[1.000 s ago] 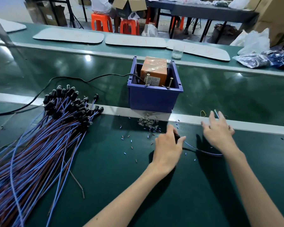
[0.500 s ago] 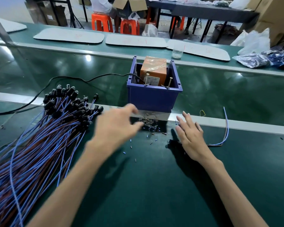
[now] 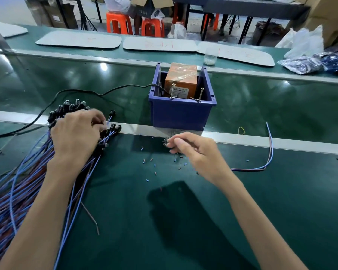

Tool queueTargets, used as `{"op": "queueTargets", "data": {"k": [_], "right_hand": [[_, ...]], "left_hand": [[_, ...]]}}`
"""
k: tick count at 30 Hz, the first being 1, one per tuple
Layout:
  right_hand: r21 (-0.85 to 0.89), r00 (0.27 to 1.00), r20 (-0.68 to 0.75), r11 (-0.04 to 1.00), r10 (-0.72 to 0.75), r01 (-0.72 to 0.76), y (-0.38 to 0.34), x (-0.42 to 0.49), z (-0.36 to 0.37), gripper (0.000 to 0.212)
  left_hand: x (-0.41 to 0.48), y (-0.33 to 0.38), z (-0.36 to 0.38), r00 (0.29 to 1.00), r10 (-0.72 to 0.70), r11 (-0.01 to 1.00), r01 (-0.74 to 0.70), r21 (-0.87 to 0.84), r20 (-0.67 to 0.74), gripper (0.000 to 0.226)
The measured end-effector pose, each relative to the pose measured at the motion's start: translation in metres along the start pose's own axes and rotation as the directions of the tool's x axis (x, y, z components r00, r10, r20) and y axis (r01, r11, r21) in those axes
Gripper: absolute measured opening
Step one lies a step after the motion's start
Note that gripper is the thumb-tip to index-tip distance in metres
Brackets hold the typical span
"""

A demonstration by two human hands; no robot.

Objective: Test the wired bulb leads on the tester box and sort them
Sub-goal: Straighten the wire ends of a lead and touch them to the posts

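Head view: the left hand (image 3: 76,133) lies on the bundle of bulb leads (image 3: 27,172) at the left of the green desk (image 3: 281,211), its fingers (image 3: 97,116) curled round the black bulb ends. The right hand (image 3: 197,152) hovers with fingers (image 3: 180,142) bent over wire scraps (image 3: 155,165), and whether they pinch anything cannot be told. Just beyond those fingers stands the tester box (image 3: 180,78) in a blue bin (image 3: 180,114); a single lead (image 3: 271,147) lies well to their right.
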State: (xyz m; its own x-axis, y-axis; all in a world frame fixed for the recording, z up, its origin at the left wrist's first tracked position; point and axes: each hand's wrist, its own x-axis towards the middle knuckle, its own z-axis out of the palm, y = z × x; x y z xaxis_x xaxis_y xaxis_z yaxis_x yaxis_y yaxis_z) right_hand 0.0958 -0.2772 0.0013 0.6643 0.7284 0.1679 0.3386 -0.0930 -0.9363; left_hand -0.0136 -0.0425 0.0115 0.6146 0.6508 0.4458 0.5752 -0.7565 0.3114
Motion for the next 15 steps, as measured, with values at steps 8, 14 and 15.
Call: {"op": "queueTargets", "data": {"k": [8,14,15], "right_hand": [[0.464,0.986,0.143,0.874,0.084,-0.142,-0.014,0.016,0.048,0.019],[0.746,0.966,-0.044,0.652,0.256,-0.139,-0.003,0.018,0.040,0.022],[0.762,0.956,-0.099,0.639,0.277,-0.107,-0.003,0.020,0.035,0.024]], "left_hand": [[-0.026,0.054,0.005,0.836,0.445,0.775,-0.539,-0.331,-0.320,0.014],[-0.051,0.087,0.027,0.846,0.508,0.603,-0.483,-0.634,-0.162,0.052],[-0.056,0.093,0.027,0.858,0.468,0.563,-0.473,-0.678,-0.211,0.040]]}}
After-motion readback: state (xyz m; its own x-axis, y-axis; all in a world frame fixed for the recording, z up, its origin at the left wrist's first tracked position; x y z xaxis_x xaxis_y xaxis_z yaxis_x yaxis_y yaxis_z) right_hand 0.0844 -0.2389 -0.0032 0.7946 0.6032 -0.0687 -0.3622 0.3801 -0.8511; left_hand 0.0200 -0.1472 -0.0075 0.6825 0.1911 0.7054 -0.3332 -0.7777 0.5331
